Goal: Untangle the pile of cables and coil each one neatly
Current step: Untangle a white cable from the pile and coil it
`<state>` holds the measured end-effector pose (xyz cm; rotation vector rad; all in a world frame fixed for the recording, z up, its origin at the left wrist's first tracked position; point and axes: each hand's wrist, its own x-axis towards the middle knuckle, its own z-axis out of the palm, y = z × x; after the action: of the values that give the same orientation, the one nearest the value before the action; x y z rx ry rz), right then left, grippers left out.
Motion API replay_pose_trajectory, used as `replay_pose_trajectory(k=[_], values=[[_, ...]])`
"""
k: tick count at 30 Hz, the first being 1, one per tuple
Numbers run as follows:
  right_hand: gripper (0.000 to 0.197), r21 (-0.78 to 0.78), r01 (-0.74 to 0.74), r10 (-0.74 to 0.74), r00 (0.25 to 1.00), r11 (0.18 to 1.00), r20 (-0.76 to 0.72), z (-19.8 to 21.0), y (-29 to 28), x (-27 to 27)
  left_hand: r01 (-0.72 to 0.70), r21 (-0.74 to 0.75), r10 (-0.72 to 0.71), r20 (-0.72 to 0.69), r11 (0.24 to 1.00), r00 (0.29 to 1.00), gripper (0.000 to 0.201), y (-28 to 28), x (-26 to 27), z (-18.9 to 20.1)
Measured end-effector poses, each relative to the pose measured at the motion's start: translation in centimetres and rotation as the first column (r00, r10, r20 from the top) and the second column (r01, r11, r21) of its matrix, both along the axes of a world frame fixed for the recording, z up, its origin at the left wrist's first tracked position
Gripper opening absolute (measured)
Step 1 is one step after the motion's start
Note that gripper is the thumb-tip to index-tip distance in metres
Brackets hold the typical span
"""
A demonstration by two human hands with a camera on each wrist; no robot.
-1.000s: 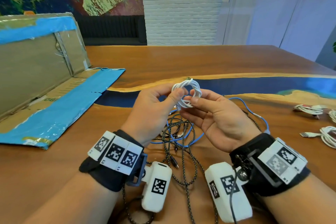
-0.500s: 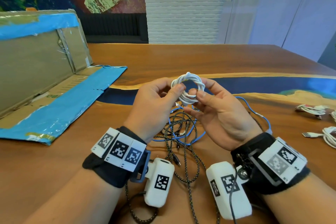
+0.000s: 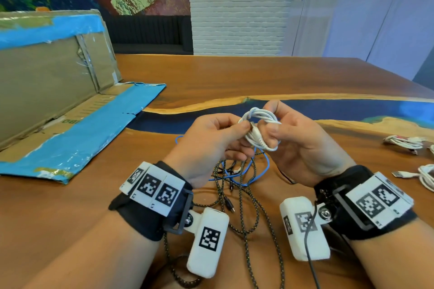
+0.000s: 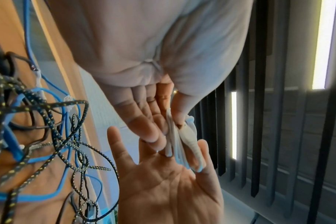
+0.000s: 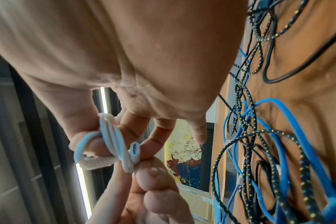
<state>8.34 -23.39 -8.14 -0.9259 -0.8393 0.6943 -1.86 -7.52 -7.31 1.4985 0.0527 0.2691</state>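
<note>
A small coil of white cable [image 3: 259, 130] hangs in the air between both hands above the wooden table [image 3: 234, 77]. My left hand [image 3: 234, 130] pinches the coil's left side with thumb and forefinger; in the left wrist view the white cable [image 4: 184, 144] sits at the thumb tip. My right hand [image 3: 274, 124] holds the coil's right side, thumb through the loop. The right wrist view shows the white cable [image 5: 113, 145] with its plug end beside the fingers. Under the hands lies a tangle of black braided cable [image 3: 244, 209] and blue cable [image 3: 237, 176].
An opened cardboard box with blue tape [image 3: 58, 105] lies at the left. Coiled white cables [image 3: 406, 142] and another white cable [image 3: 422, 177] rest at the table's right edge. The braided cable [image 5: 259, 136] and blue cable [image 5: 278, 151] spread beneath my wrists.
Both hands have turned the white coil, and it now hangs more vertically. The right thumb has gone through the loop, and the left fingers pinch near the plug end.
</note>
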Motion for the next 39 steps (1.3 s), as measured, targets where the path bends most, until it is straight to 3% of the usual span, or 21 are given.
replay_pose_trajectory(k=[6,11,17,22,26,30,35,39], values=[[0.041,0.019,-0.051,0.052,0.998,0.999,-0.04,-0.1,-0.3,0.3,0.116,-0.15,-0.125,-0.054,0.982,0.991,0.025,0.0,-0.3,0.3],[0.037,-0.039,0.078,-0.078,0.997,0.996,0.016,-0.4,0.0,0.3,0.08,-0.236,-0.089,-0.029,0.969,0.996,0.032,0.3,-0.2,0.3],[0.021,-0.09,0.171,-0.165,0.983,0.981,0.076,-0.2,0.1,0.0,0.036,-0.224,-0.042,-0.019,0.974,0.999,0.038,0.4,-0.1,0.2],[0.012,-0.069,0.343,-0.331,0.932,0.937,0.145,-0.2,0.7,-0.5,-0.012,-0.196,0.019,0.033,0.98,0.999,0.039,0.1,0.2,0.0],[0.007,-0.046,0.399,-0.385,0.904,0.916,0.185,-0.1,0.9,-0.9,-0.062,-0.074,0.07,0.102,0.995,0.992,0.036,-0.2,0.5,-0.8],[0.018,-0.002,0.385,-0.382,0.918,0.923,0.105,0.0,1.2,-1.2,-0.1,-0.129,0.119,0.15,0.987,0.981,0.028,-0.2,0.7,-0.7],[0.017,0.045,0.342,-0.341,0.94,0.939,-0.03,-0.1,1.3,-1.4,-0.107,-0.238,0.148,0.165,0.966,0.975,0.029,-0.1,0.7,-0.4],[0.014,0.05,0.299,-0.293,0.951,0.953,-0.101,-0.2,1.3,-1.5,-0.066,-0.241,0.109,0.167,0.968,0.98,0.027,0.0,0.7,-0.4]])
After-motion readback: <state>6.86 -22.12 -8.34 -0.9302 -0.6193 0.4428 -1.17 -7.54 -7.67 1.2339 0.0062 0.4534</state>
